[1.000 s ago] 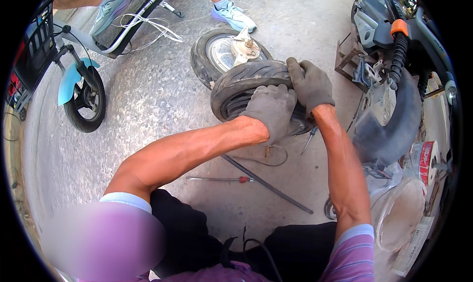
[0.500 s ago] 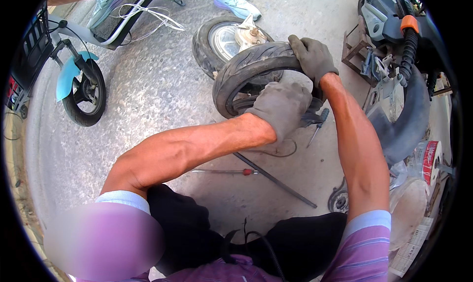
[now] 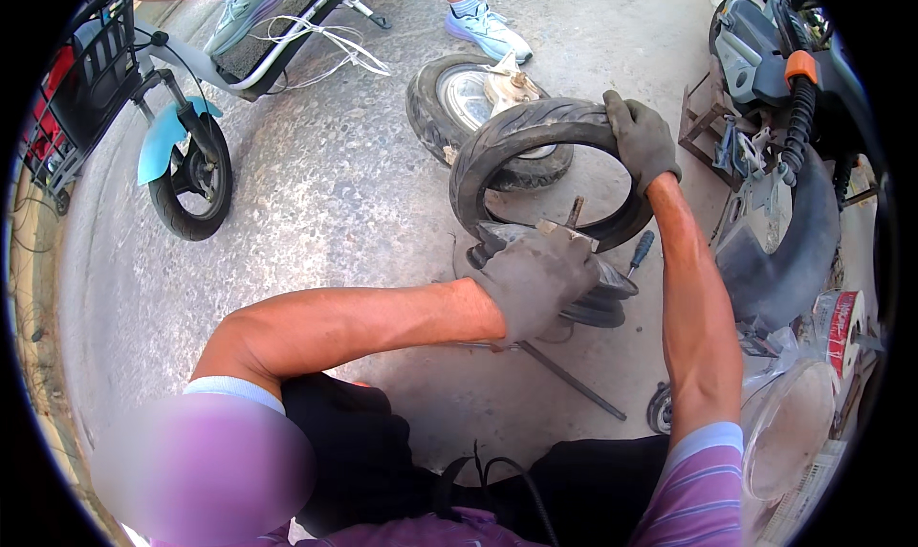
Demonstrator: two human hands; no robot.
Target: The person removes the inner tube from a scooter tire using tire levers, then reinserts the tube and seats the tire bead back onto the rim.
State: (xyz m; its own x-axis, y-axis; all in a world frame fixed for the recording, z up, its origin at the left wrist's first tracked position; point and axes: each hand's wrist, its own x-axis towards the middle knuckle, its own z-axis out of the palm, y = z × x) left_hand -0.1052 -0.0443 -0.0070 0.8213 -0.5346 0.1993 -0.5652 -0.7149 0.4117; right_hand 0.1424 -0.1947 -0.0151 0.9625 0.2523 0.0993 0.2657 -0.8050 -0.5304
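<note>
My right hand point(image 3: 643, 143), in a grey work glove, is closed round the right side of a worn black tyre point(image 3: 475, 176), which stands tilted off the ground. Just below the tyre's opening, my gloved left hand point(image 3: 537, 284) grips a dark wheel rim point(image 3: 601, 310) from above. A short metal axle point(image 3: 576, 210) sticks up from the rim, and much of the rim is hidden by the hand. The rim sits at the tyre's lower edge, apparently out of its opening. Behind the tyre lies another wheel point(image 3: 427, 102) with a pale hub.
A screwdriver point(image 3: 642, 251) and a long metal bar point(image 3: 579, 382) lie on the concrete. At right are a partly dismantled scooter point(image 3: 765, 59), a red-and-white tub point(image 3: 840, 332) and a round pale lid point(image 3: 789, 423). A scooter with a light-blue mudguard point(image 3: 164, 145) and another person's shoe point(image 3: 490, 35) are further off.
My left hand has come down and towards me with the rim, away from the tyre's opening. The right hand still holds the tyre, now tilted more upright. The whole view has shifted slightly.
</note>
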